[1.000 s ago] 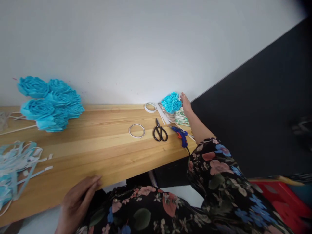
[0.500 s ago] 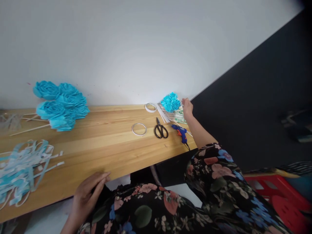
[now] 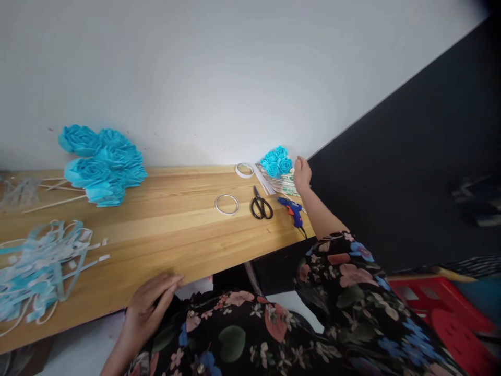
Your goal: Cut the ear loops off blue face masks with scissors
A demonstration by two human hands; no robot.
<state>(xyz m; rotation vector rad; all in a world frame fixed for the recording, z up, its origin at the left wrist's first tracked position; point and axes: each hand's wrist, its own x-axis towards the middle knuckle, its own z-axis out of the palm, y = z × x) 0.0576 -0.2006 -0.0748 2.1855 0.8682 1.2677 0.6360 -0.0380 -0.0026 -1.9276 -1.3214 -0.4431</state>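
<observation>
My right hand (image 3: pixel 302 176) is at the far right of the table, just right of a small bunch of blue paper roses (image 3: pixel 277 161). Its fingers are curled closed, and whatever they may hold is hidden. Under those roses lie thin sticks and a green-and-white printed packet (image 3: pixel 290 185). Nearer to me rests a blue glue gun (image 3: pixel 294 209), with black-handled scissors (image 3: pixel 261 204) to its left. My left hand (image 3: pixel 152 300) lies at the table's front edge, fingers stretched out and holding nothing.
On the wooden table (image 3: pixel 176 209) are two tape rolls, one thin (image 3: pixel 227 204) and one wider (image 3: pixel 245 171). Large blue paper roses (image 3: pixel 105 164) on sticks lie at the left, behind a pile of blue and white strips (image 3: pixel 43 271). A wall runs behind.
My right hand's fingers have curled in more beside the small roses. My left hand stays at the table edge. The whole view has shifted slightly.
</observation>
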